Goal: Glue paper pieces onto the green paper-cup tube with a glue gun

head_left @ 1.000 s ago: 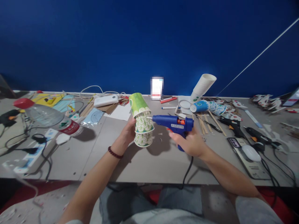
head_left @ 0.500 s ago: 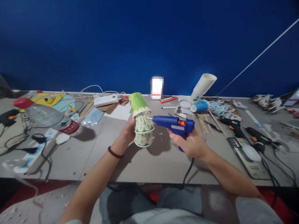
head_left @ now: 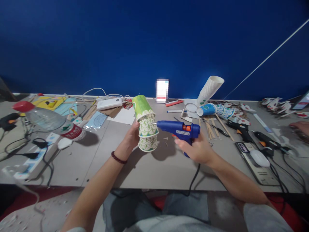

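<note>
In the head view, my left hand (head_left: 130, 139) grips a joined column of green and white patterned paper cups (head_left: 147, 126) from its left side. The column tilts over the table, with a plain green cup at its top. My right hand (head_left: 196, 146) is wrapped round the handle of a blue glue gun (head_left: 177, 126), a finger near its red trigger. The gun's metal nozzle points left and is at the patterned cup just below the green one; whether it touches cannot be told. A black cable hangs from the gun's handle.
A bottle (head_left: 51, 122) and a power strip (head_left: 36, 159) lie left. Behind stand a lit screen (head_left: 162, 91) and stacked white cups (head_left: 211, 88). Blue cups (head_left: 214, 110), sticks, black glue guns (head_left: 270, 141) and a phone (head_left: 257, 164) lie right. Another person's hand (head_left: 300, 127) is at the right edge.
The cup column has shifted slightly left and up in my left hand, and the glue gun has moved slightly left. Another person's hand has come in at the right edge.
</note>
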Motion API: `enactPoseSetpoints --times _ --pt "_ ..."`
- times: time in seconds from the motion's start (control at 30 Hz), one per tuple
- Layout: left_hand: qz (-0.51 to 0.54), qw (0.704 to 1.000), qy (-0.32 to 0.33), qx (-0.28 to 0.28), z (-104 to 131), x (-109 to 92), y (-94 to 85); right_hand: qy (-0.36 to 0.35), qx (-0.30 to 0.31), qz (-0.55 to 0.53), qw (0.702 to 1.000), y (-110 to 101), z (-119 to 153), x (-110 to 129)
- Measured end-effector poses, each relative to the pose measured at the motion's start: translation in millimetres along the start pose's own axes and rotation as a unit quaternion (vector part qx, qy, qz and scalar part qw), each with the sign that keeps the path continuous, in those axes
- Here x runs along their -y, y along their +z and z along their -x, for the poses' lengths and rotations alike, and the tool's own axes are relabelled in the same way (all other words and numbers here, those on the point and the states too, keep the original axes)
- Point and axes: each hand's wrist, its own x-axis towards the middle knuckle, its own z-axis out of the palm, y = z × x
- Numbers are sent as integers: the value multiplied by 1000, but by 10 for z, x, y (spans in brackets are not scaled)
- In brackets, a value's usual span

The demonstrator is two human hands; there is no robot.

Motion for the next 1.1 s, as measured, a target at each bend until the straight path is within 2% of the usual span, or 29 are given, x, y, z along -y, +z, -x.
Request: enactPoseSetpoints --times 0.27,0.63,1.1 --pt "6 1000 -1 -9 -5 3 -13 -17 -7 18 1000 -5 -14 28" --pt "-1 1000 0 -13 -1 -13 -1 -17 25 -12 999 -15 -12 43" --pt "-50 999 17 -9 -6 -114 35 -29 10 35 999 -51 -3 77"
